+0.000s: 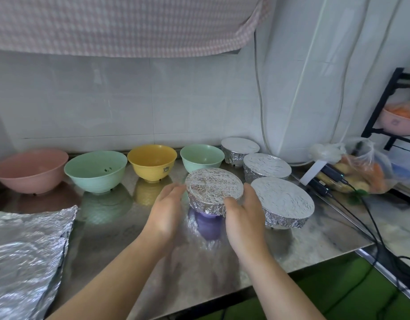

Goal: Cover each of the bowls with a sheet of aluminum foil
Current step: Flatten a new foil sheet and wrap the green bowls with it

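Foil sheets near-left | hands cup foiled purple bowl | covered bowl beside

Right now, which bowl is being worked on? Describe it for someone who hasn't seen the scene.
On the steel counter, in front of the row of uncovered bowls, sits a purple bowl capped in foil. It lies between the left hand and right hand; unlike the three fully wrapped bowls beside it, its purple base shows.

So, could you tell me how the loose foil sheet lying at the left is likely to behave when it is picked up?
The foil sheet will probably flop and bend, since it already lies rumpled with a corner lifted off the counter. It looks thin, so likely very light and easily torn. The wrapped purple bowl suggests it keeps whatever shape it is pressed into.
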`<act>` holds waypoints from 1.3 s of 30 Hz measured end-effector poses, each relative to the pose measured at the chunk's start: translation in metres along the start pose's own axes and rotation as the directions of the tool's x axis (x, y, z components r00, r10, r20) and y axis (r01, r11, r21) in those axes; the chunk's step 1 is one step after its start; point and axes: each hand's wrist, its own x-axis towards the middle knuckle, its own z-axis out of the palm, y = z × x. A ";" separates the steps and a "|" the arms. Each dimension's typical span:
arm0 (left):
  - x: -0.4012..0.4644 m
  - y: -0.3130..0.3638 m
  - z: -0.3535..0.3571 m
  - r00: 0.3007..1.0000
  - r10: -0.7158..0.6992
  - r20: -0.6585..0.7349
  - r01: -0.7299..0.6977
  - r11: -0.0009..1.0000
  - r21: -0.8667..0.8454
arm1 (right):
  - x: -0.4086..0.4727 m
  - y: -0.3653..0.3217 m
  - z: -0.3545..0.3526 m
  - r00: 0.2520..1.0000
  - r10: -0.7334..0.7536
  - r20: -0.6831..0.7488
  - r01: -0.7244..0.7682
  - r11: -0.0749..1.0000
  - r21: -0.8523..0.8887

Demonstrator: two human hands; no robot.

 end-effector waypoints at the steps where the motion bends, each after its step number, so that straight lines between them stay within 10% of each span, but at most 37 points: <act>1: 0.002 0.002 -0.002 1.000 0.015 -0.009 -0.015 1.000 0.002 | 0.002 -0.003 -0.002 1.000 0.005 0.013 -0.005 1.000 -0.006; 22: 0.150 0.030 0.036 0.997 0.048 0.058 -0.071 0.850 0.522 | 0.215 -0.021 0.065 0.912 0.250 0.326 -0.048 0.853 -0.520; 39: 0.045 0.116 0.028 0.969 0.221 0.113 -0.245 0.791 0.561 | 0.148 -0.098 0.008 0.954 0.130 0.272 -0.025 0.933 -0.358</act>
